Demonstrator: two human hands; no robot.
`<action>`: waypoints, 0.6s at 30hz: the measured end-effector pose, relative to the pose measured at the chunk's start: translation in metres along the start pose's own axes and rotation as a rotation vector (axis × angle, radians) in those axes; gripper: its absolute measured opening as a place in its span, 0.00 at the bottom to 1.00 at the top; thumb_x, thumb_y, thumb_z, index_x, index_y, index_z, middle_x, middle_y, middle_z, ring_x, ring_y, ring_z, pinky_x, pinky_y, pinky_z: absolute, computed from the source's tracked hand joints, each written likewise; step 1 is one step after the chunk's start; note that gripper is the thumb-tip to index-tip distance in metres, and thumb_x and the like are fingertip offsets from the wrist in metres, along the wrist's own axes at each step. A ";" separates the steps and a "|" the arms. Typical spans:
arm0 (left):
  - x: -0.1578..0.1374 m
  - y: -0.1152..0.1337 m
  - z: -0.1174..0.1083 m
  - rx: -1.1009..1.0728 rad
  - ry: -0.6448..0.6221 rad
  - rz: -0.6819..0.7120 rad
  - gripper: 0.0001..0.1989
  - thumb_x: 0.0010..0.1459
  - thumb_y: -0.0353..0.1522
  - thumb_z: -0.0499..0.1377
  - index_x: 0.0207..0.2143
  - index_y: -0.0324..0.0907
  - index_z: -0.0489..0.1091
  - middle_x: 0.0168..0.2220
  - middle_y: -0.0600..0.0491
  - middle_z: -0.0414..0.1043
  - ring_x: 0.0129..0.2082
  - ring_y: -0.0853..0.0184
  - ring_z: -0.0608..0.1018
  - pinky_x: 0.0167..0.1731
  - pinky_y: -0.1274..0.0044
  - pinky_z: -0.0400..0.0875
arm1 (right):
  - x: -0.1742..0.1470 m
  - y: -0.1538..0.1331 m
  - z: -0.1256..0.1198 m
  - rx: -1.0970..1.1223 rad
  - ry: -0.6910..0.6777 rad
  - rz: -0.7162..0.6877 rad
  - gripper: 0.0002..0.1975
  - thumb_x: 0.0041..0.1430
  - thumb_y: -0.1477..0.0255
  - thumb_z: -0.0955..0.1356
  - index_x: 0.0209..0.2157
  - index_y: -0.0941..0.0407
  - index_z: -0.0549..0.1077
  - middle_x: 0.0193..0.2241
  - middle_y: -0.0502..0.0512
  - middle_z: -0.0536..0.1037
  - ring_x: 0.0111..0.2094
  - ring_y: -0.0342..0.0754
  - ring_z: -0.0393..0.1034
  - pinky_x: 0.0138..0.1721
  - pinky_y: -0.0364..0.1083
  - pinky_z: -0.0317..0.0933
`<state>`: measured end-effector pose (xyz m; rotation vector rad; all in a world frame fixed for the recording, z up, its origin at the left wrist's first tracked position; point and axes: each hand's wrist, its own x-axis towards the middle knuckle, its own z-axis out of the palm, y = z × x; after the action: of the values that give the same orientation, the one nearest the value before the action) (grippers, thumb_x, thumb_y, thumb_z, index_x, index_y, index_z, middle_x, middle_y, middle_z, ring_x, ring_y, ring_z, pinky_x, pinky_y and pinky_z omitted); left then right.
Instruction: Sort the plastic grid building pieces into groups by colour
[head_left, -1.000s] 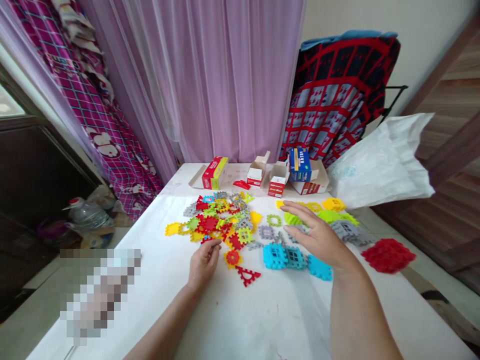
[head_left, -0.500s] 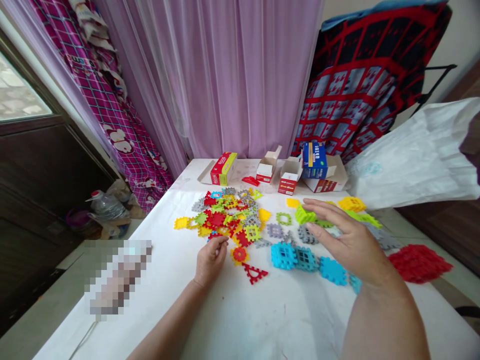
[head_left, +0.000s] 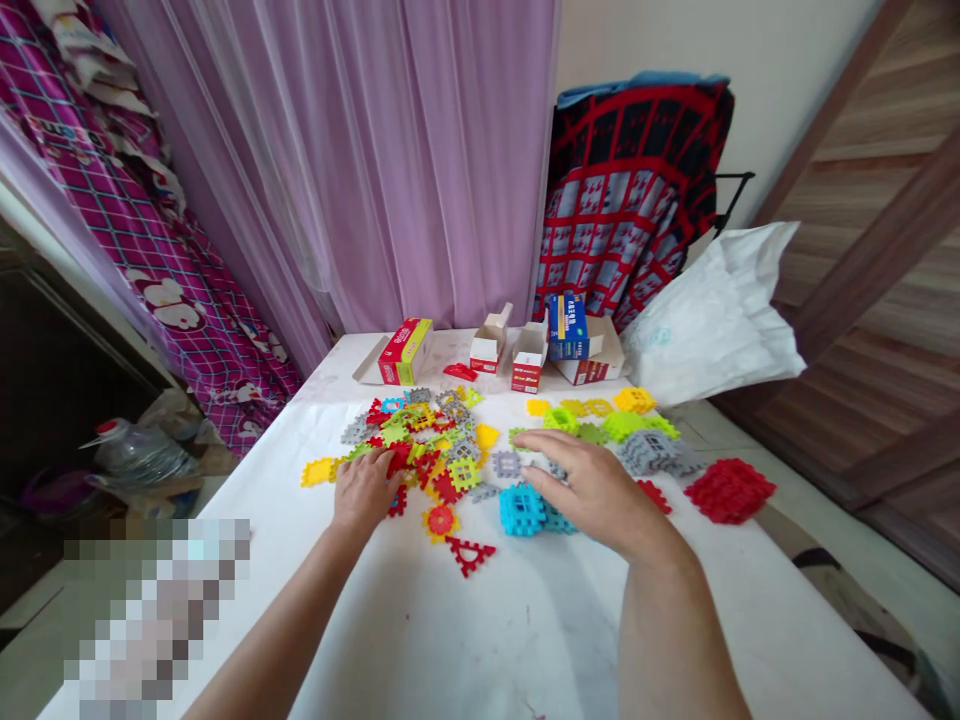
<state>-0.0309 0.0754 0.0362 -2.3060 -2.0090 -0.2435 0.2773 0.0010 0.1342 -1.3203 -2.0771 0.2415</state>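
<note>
A mixed heap of plastic interlocking building tiles (head_left: pixel 431 425) in red, yellow, green and grey lies in the middle of the table. My left hand (head_left: pixel 364 490) rests at the heap's near left side, fingers spread over red and green tiles. My right hand (head_left: pixel 585 485) hovers over sorted tiles, thumb and fingers apart with nothing between them. A pale grey tile (head_left: pixel 506 464) lies left of its fingertips. Just below the thumb is a blue tile stack (head_left: pixel 521 510); part of the blue group is hidden by the hand. A red triangular tile (head_left: pixel 471 556) lies nearest me.
A red tile stack (head_left: pixel 730 491), a grey stack (head_left: pixel 649 452), green tiles (head_left: pixel 630 427) and a yellow stack (head_left: pixel 634 400) lie at right. Small cardboard boxes (head_left: pixel 405 352) line the table's back edge, along with a blue box (head_left: pixel 568 327). A white bag (head_left: pixel 712 315) stands at back right.
The view has swung to the right. My left hand has moved left along the heap and its fingers have spread from a closed pose. The right hand has lowered, still open.
</note>
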 end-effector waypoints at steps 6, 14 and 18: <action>0.000 -0.003 -0.012 -0.136 0.123 -0.033 0.17 0.61 0.39 0.50 0.40 0.44 0.77 0.46 0.45 0.78 0.45 0.57 0.78 0.46 0.67 0.68 | 0.005 -0.016 0.008 0.003 -0.188 -0.026 0.17 0.61 0.71 0.65 0.52 0.53 0.75 0.49 0.56 0.78 0.50 0.52 0.73 0.53 0.52 0.64; -0.010 0.053 -0.034 -1.232 -0.229 -0.308 0.25 0.43 0.54 0.63 0.29 0.41 0.71 0.19 0.58 0.68 0.18 0.72 0.68 0.20 0.80 0.60 | 0.009 -0.001 0.018 -0.049 -0.210 0.078 0.23 0.57 0.72 0.66 0.56 0.52 0.72 0.53 0.57 0.75 0.53 0.54 0.70 0.55 0.54 0.62; -0.020 0.078 -0.042 -1.412 -0.374 -0.250 0.25 0.39 0.53 0.67 0.26 0.40 0.70 0.18 0.59 0.67 0.18 0.75 0.67 0.19 0.81 0.59 | 0.009 -0.006 0.022 -0.044 -0.252 0.088 0.30 0.53 0.72 0.68 0.60 0.55 0.67 0.58 0.59 0.71 0.57 0.54 0.66 0.58 0.52 0.59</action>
<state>0.0404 0.0381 0.0783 -2.7643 -2.7992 -1.9034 0.2569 0.0101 0.1244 -1.4736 -2.2445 0.4212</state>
